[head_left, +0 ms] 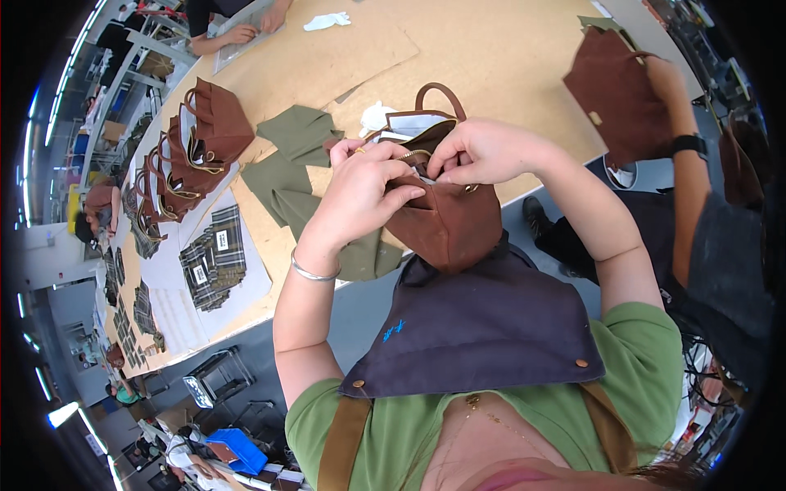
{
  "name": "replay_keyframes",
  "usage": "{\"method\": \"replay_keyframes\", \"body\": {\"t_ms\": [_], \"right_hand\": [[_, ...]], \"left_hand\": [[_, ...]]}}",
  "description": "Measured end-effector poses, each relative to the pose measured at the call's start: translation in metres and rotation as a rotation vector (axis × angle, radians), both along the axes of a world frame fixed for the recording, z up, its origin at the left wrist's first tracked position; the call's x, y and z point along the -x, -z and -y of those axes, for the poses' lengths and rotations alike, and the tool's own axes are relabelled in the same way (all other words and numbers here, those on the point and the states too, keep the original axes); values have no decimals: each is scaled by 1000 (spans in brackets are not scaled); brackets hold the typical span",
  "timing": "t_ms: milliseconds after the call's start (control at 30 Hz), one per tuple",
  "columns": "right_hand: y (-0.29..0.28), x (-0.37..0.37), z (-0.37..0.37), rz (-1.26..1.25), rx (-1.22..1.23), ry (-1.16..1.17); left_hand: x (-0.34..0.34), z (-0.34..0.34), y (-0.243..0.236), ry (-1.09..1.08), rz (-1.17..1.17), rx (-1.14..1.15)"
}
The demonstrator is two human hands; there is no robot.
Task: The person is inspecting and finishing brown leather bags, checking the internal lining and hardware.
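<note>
Far left, along the counter [491,49]: row of brown bags [192,151] standing close together; plaid fabric pieces [214,258] lying flat just below them; olive-green cloth pieces [299,135] spread toward the centre, one running under the left wrist. Left hand [364,196], silver bangle [311,272] at the wrist: fingers curled tight, pinching the top edge of a brown bag [450,225] at its zip opening. The bag is held up off the counter edge, in front of the chest, above a dark navy apron [483,327]; handle loop arching at the far side. Right hand [483,151]: closed on the same opening, fingertips tucked in beside the left. Far right: another person's arm holding up a brown flap bag [618,94].
</note>
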State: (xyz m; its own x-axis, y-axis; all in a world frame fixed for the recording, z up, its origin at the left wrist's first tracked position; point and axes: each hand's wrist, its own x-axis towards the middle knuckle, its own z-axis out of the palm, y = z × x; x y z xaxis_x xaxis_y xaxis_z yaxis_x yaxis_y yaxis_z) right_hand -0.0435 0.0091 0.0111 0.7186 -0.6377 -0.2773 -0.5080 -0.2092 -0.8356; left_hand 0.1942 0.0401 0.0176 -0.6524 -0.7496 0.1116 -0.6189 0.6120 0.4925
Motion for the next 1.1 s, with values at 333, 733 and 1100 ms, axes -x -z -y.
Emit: {"method": "replay_keyframes", "body": {"t_ms": [333, 733, 1100], "right_hand": [[9, -10, -11, 109, 99, 4], [3, -9, -20, 108, 156, -9], [6, -9, -22, 145, 222, -22]], "left_hand": [[-3, -6, -6, 7, 29, -30], [-4, -11, -6, 10, 28, -32], [-5, -13, -6, 7, 18, -38]]}}
